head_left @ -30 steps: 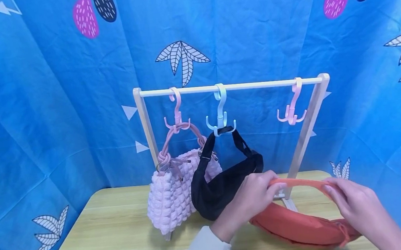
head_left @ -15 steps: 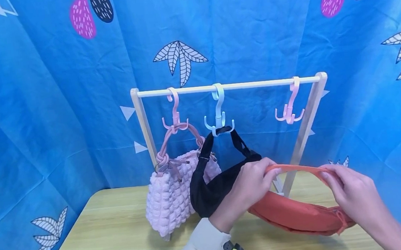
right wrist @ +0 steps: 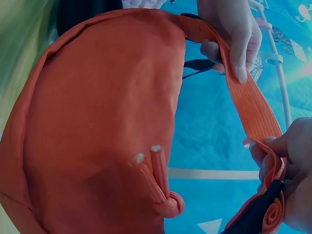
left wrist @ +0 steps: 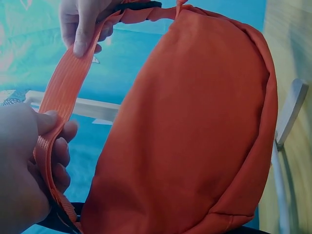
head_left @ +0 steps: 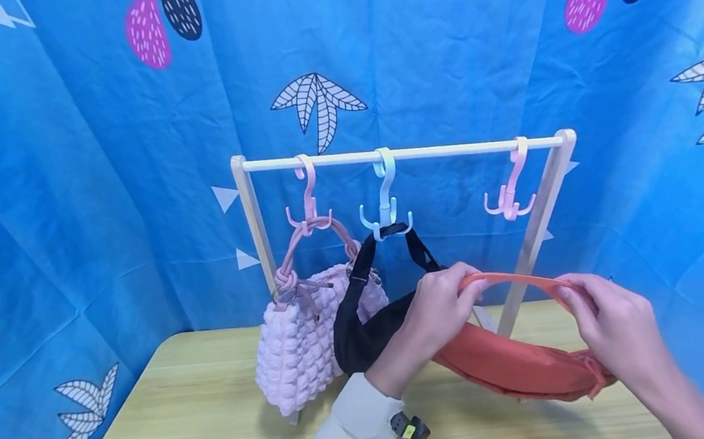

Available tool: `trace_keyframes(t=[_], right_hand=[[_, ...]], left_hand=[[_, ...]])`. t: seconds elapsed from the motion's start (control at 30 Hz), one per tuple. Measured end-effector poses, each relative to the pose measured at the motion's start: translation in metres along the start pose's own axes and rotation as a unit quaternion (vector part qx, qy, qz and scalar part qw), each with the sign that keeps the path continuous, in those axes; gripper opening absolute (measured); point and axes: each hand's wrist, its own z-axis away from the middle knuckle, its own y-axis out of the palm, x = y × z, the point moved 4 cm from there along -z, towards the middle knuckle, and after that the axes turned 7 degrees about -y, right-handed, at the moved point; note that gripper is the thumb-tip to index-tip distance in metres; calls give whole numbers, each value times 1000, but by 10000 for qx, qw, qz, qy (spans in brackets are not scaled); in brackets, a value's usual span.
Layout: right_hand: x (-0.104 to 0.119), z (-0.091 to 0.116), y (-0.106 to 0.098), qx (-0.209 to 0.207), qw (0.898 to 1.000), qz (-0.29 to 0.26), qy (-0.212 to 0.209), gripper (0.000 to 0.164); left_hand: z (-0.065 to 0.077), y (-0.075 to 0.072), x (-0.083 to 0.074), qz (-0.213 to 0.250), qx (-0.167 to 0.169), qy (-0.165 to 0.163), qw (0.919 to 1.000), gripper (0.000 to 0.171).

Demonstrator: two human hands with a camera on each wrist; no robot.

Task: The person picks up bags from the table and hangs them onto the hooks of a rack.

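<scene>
An orange-red shoulder bag (head_left: pixel 519 366) hangs by its strap (head_left: pixel 517 277) between my two hands, a little above the table. My left hand (head_left: pixel 436 303) pinches the strap's left part between thumb and curled fingers. On its right part my right hand (head_left: pixel 616 321) does the same. Between them the flat webbing arches in a short stretch, seen close up in the left wrist view, with the bag body (left wrist: pixel 190 112) below. A knotted cord (right wrist: pixel 165 190) dangles from the bag in the right wrist view. Beyond my right hand, up on the rail, hangs a pink hook (head_left: pixel 509 194).
A wooden rack (head_left: pixel 422 150) stands on the table (head_left: pixel 173 406). Its left pink hook (head_left: pixel 309 195) carries a puffy pale pink handbag (head_left: pixel 301 351); its light blue hook (head_left: pixel 386 191) carries a black bag (head_left: pixel 363 331), partly behind my left hand. Blue patterned cloth surrounds the table.
Both hands have risen, lifting the orange-red bag up and slightly left. Their hold on the strap is the same. The rack and the two hanging bags have stayed put.
</scene>
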Motion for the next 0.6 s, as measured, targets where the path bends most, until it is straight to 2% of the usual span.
trace_keyframes(t=[0.27,0.47,0.6], right_hand=[[1,-14,-4,-50,10000,71,38,25],[1,-23,-5,-141,9999,72,34,25],[2,-29,-6,-130,9999,90,71,27]], left_hand=[[-9,-8,-8,164,-165,4,9997,24],[-17,-16,-13,35,-265,120,9996,25],[-21,-21,-15,10,-472,178,9987,25]])
